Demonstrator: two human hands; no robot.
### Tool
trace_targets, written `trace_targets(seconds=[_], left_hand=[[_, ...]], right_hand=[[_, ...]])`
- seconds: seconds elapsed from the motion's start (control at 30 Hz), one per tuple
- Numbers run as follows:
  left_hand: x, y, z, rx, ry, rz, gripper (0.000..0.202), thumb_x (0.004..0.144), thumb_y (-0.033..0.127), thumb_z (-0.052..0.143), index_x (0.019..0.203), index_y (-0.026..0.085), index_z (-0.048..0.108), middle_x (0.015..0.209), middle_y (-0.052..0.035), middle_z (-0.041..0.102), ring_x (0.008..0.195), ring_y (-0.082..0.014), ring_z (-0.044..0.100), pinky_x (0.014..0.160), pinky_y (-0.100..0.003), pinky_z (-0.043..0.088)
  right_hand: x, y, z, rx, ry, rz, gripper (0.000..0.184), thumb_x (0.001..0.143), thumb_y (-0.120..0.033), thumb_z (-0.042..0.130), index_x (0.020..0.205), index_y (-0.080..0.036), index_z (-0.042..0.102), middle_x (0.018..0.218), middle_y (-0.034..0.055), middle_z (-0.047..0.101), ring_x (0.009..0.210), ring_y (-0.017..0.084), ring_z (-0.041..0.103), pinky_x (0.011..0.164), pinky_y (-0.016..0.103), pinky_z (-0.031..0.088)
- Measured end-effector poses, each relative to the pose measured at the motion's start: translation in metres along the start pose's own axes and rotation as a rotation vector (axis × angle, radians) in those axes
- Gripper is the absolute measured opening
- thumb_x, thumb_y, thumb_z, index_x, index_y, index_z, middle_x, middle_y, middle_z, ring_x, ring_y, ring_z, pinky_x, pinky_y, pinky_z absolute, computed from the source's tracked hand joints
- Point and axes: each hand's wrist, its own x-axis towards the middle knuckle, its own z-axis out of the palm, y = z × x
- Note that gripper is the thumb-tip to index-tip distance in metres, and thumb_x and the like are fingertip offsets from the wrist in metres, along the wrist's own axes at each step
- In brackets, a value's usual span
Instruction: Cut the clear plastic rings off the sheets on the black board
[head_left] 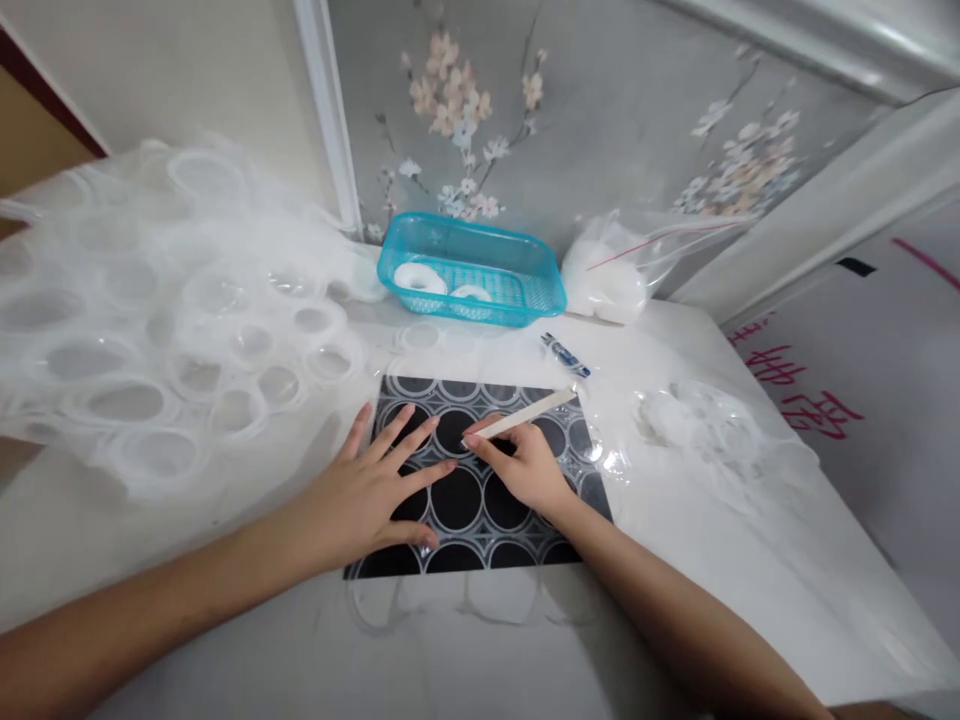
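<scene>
My left hand [366, 500] lies flat with its fingers spread over the left part of a black sheet [456, 500]. Over that sheet rests clear film patterned with rows of pale-edged circles, and some of the film [502, 597] reaches past the near edge. Between the thumb and fingers of my right hand [531, 468] is a slim, flat white stick-shaped tool [532, 411]. It slants up to the right, its lower end close to a circle near the sheet's middle. Whether that end touches the film I cannot tell.
Behind the sheet stands a blue plastic basket [472, 232] with white rings [420, 278] inside. Beside it sits a clear bag [607, 280] with white contents. A blue-and-white tube-like item [566, 355] lies nearby. Hole-filled film [150, 300] is heaped left; crumpled clear plastic [705, 430] lies right.
</scene>
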Motion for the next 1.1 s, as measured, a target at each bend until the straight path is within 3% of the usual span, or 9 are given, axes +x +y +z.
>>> trace_targets(seconds=[0.17,0.37,0.5,0.63,0.7,0.73,0.8,1.0,1.1], left_hand=[[0.000,0.000,0.005,-0.045,-0.006,0.021,0.078,0.080,0.080,0.034,0.142,0.035,0.042,0.153,-0.0063,0.034,0.144,-0.0382,0.016,0.109,-0.063,-0.014],[0.001,-0.001,0.005,-0.088,-0.020,-0.012,0.080,0.076,0.083,0.036,0.142,0.038,0.042,0.157,-0.0092,0.024,0.145,-0.0407,0.011,0.108,-0.064,-0.012],[0.003,0.000,0.001,-0.115,-0.040,-0.038,0.086,0.070,0.087,0.038,0.141,0.039,0.043,0.158,-0.0110,0.020,0.145,-0.0416,0.009,0.107,-0.065,-0.013],[0.006,0.003,-0.007,-0.146,-0.033,-0.043,0.088,0.068,0.089,0.037,0.137,0.035,0.050,0.158,-0.0089,0.019,0.145,-0.0409,0.005,0.107,-0.063,-0.019],[0.008,0.004,-0.010,-0.169,-0.040,-0.057,0.089,0.067,0.089,0.039,0.135,0.034,0.053,0.159,-0.0077,0.017,0.145,-0.0417,0.001,0.106,-0.063,-0.021],[0.008,0.004,-0.012,-0.185,-0.053,-0.064,0.088,0.066,0.089,0.041,0.134,0.034,0.054,0.159,-0.0070,0.016,0.145,-0.0424,0.000,0.105,-0.064,-0.021],[0.009,0.002,-0.013,-0.218,-0.081,-0.072,0.087,0.065,0.089,0.043,0.134,0.036,0.053,0.160,-0.0060,0.013,0.144,-0.0440,-0.003,0.105,-0.066,-0.020],[0.010,-0.003,-0.011,-0.242,-0.086,-0.069,0.078,0.069,0.085,0.046,0.132,0.040,0.054,0.160,-0.0053,0.012,0.145,-0.0428,-0.001,0.108,-0.065,-0.012],[0.010,-0.003,-0.010,-0.240,-0.089,-0.069,0.077,0.070,0.084,0.046,0.132,0.040,0.053,0.159,-0.0059,0.015,0.145,-0.0402,0.001,0.111,-0.062,-0.009]], right_hand=[[-0.006,0.002,0.004,-0.034,0.008,0.029,0.018,0.088,-0.035,0.061,0.091,-0.020,0.071,0.090,0.0060,0.075,0.084,0.022,0.069,0.078,0.036,0.053],[-0.012,0.004,0.005,-0.095,0.031,-0.080,0.014,0.089,-0.029,0.060,0.093,-0.023,0.071,0.095,0.0060,0.075,0.098,0.024,0.068,0.088,0.040,0.052],[-0.027,0.006,0.015,-0.381,-0.061,-0.358,0.021,0.090,-0.016,0.051,0.098,-0.024,0.069,0.105,0.0060,0.074,0.128,0.029,0.051,0.110,0.058,0.032],[-0.001,-0.008,0.000,-0.540,-0.079,-0.410,0.022,0.089,-0.013,0.050,0.095,-0.025,0.068,0.103,0.0043,0.075,0.123,0.030,0.056,0.115,0.064,0.013],[0.030,-0.023,-0.021,-0.491,0.148,-0.317,0.019,0.090,-0.018,0.051,0.087,-0.027,0.067,0.094,0.0008,0.075,0.111,0.028,0.063,0.114,0.059,0.021],[0.044,-0.031,-0.033,-0.439,0.378,-0.251,0.017,0.091,-0.023,0.051,0.082,-0.025,0.066,0.092,0.0021,0.074,0.105,0.027,0.066,0.108,0.054,0.033],[0.062,-0.042,-0.049,-0.388,0.520,-0.228,0.025,0.097,-0.035,0.041,0.095,-0.025,0.064,0.104,0.0056,0.071,0.100,0.024,0.067,0.093,0.045,0.047],[0.016,-0.011,-0.033,-0.231,0.202,-0.177,0.017,0.091,-0.028,0.057,0.083,-0.021,0.070,0.095,0.0039,0.074,0.098,0.022,0.068,0.092,0.042,0.049],[-0.010,0.009,-0.026,-0.165,0.177,-0.101,0.016,0.089,-0.028,0.060,0.082,-0.021,0.073,0.093,0.0053,0.075,0.098,0.024,0.068,0.089,0.041,0.052]])
